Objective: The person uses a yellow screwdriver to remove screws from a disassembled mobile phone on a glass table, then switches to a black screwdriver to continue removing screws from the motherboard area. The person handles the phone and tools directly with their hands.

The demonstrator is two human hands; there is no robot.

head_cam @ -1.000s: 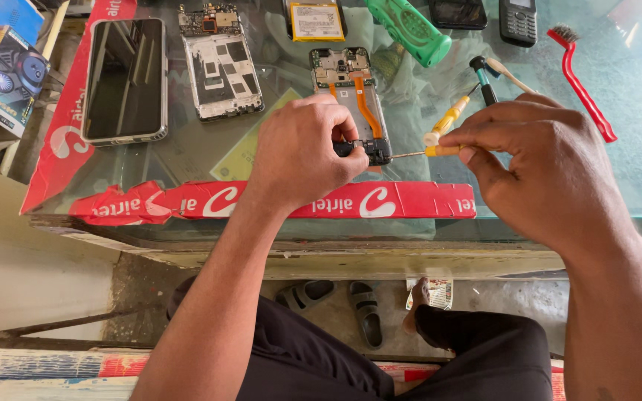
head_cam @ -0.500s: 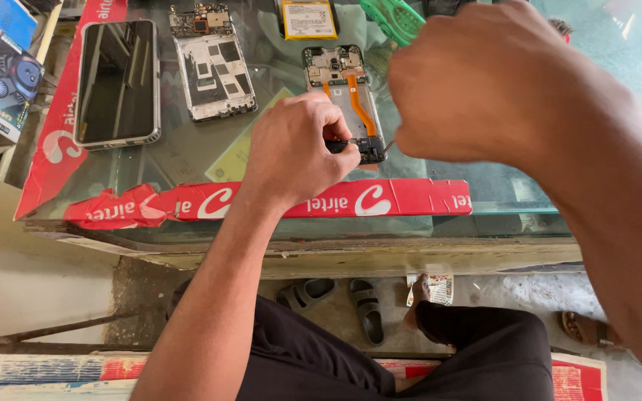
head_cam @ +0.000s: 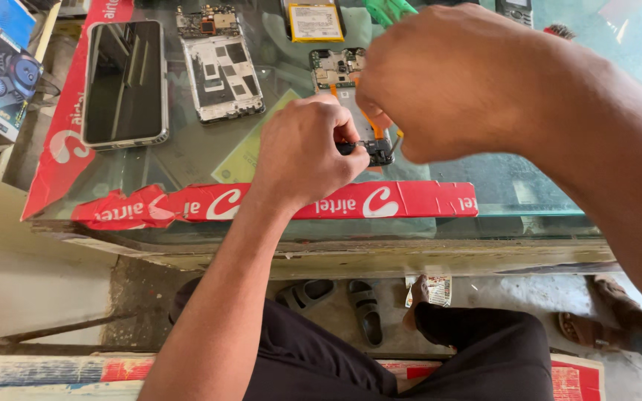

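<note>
Left hand [head_cam: 306,152] pinches the phone board [head_cam: 351,100] at its lower end; right hand [head_cam: 455,82] curled above, grip hidden

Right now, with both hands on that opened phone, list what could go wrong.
1. The left hand pinches the small dark part at the lower end of the opened phone; the thin orange flex cable beside it could crease or tear if pulled.
2. The right hand hides most of the board from the head view, so a slip there might go unseen.
3. The work sits near the glass counter edge; a loosened part could roll off onto the floor.
</note>
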